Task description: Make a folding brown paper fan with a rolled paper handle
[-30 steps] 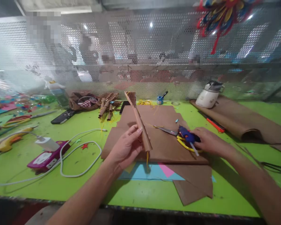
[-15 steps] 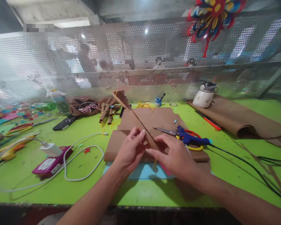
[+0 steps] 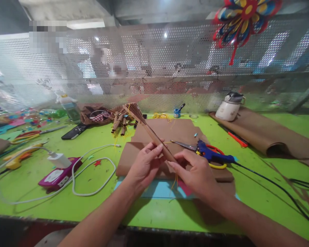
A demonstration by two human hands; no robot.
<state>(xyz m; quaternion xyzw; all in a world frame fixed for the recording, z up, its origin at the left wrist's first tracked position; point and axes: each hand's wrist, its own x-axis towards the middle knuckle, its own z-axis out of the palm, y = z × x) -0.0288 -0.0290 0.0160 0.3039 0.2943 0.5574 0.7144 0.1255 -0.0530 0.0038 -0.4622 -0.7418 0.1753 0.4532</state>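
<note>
In the head view, both hands met on a brown paper roll held above the middle of the green table. It slanted, its fanned, pleated end up toward the left and its narrow end down toward the right. Yellow thread showed at the fan, and more thread hung below the narrow end.

The left hand grasped the roll along its lower half, thumb on top and fingers beneath. The right hand pinched the narrow end between thumb and forefinger; how its other fingers lay could not be told.

Under the hands lay brown sheets, with blue paper and pink paper at their near edge. Just beyond the right hand, a blue glue gun rested across scissors, its black cord running off to the right.

On the left lay a purple power strip with a white plug on it, a looped cable, a red star and a phone. Smaller rolls were heaped farther back. At right, a flask stood on a large brown sheet, near an orange cutter. A flower ornament hung before a mesh screen.
</note>
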